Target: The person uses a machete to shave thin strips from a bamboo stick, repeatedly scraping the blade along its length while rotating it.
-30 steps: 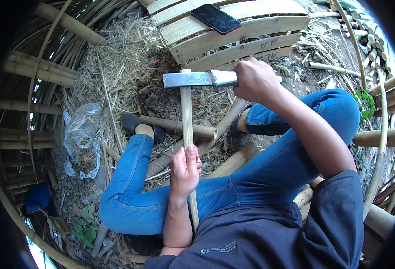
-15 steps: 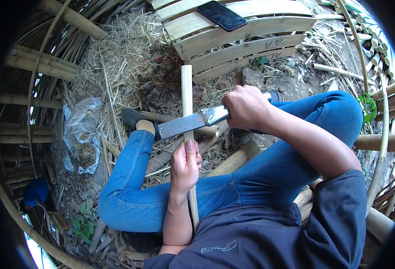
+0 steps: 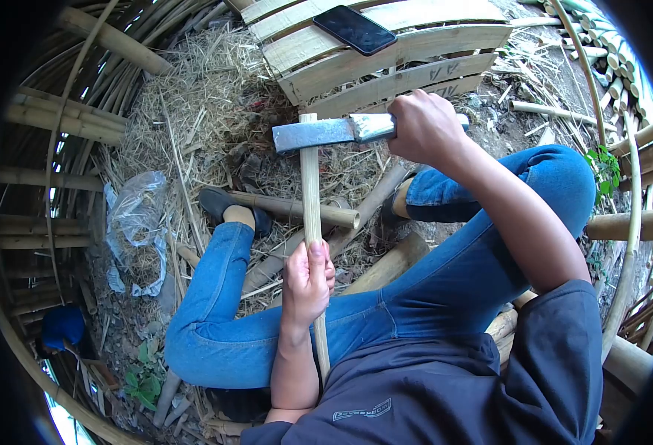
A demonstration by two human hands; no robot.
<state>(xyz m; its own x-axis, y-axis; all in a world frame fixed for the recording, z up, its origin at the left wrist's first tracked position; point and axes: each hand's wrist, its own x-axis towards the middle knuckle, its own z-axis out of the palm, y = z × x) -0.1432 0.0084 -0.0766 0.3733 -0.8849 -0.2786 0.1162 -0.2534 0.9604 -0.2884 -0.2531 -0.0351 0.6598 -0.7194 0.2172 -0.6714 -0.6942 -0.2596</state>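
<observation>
1. Nearest the camera: left hand (image 3: 306,285) was closed round a bamboo strip (image 3: 311,222), fingers wrapped, thumb lying up along the strip's near face. Grip sat on the lower half; strip's bottom end ran down past the wrist towards the dark shirt.
2. Strip's long axis ran nearly straight away from the body, near to far, w/ only a slight lean. It passed above the crossed legs in blue jeans (image 3: 445,289) and ended at a cut top approx level w/ the blade.
3. Further out: right hand (image 3: 424,127) was fisted shut on the handle of a cleaver (image 3: 330,133), knuckles up, arm reaching fwd over the right knee.
4. Key relation: blade lay crosswise to the strip, approx at right angles, meeting it at the very top end, i.e. at the far end from the left grip. Blade tip pointed to the person's left, past the strip. Couldn't tell if the edge was bitten into the end or only resting on it.
5. So left hand was well apart from the blade, w/ a long bare run of strip between the two; right hand was the nearer one to the strip's tip.
6. Beyond: straw litter, a slatted bamboo panel (image 3: 386,70) w/ a phone (image 3: 355,30) lying flat on it.
</observation>
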